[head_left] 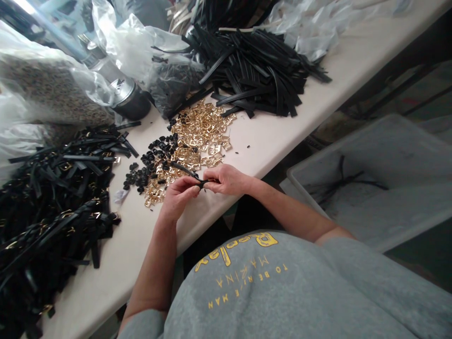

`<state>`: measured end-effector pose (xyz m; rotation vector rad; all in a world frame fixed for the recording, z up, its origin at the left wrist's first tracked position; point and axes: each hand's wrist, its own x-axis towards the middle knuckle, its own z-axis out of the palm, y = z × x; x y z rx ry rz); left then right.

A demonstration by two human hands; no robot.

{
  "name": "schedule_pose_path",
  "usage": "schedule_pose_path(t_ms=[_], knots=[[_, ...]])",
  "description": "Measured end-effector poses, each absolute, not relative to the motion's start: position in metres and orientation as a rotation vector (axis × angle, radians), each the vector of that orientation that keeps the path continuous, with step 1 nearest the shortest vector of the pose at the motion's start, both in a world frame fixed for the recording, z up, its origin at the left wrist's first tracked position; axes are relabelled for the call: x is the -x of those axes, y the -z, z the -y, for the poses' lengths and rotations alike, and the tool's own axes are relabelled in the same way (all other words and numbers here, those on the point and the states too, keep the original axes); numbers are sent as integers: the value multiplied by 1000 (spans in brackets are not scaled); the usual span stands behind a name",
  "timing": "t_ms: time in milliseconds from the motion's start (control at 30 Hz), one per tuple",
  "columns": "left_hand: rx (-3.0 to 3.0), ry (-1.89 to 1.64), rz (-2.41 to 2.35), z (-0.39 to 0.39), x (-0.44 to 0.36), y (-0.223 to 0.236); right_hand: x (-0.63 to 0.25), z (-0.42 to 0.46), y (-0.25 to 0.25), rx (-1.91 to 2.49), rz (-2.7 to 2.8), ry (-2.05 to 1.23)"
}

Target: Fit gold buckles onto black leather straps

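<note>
My left hand (178, 197) and my right hand (228, 180) meet above the near edge of the white table (134, 245). Both pinch a thin black strap (187, 170) that runs up and left from my fingertips. A small piece sits where the fingers meet; I cannot make it out. Just beyond the hands lies a heap of gold buckles (197, 136) with small black loops (151, 162) beside it on the left.
A pile of loose black straps (257, 70) lies at the far side. Straps fitted with buckles are heaped at the left (52, 207). Clear plastic bags (52, 89) and a dark round container (132, 99) stand behind. A grey bin (381, 179) sits right of the table.
</note>
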<state>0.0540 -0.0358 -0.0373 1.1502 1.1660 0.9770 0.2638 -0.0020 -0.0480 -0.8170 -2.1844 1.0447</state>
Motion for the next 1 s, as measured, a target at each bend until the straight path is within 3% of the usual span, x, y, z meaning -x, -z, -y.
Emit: schedule_pose_path(t_ms=[200, 500, 1000], knots=[[-1104, -915, -1218, 33, -57, 34, -264, 1, 50, 787, 2235, -1022], [-1034, -1205, -1280, 36, -69, 43, -264, 3, 52, 779, 2050, -1144], [-1406, -1266, -1341, 42, -71, 44, -262, 5, 51, 819, 1977, -1237]])
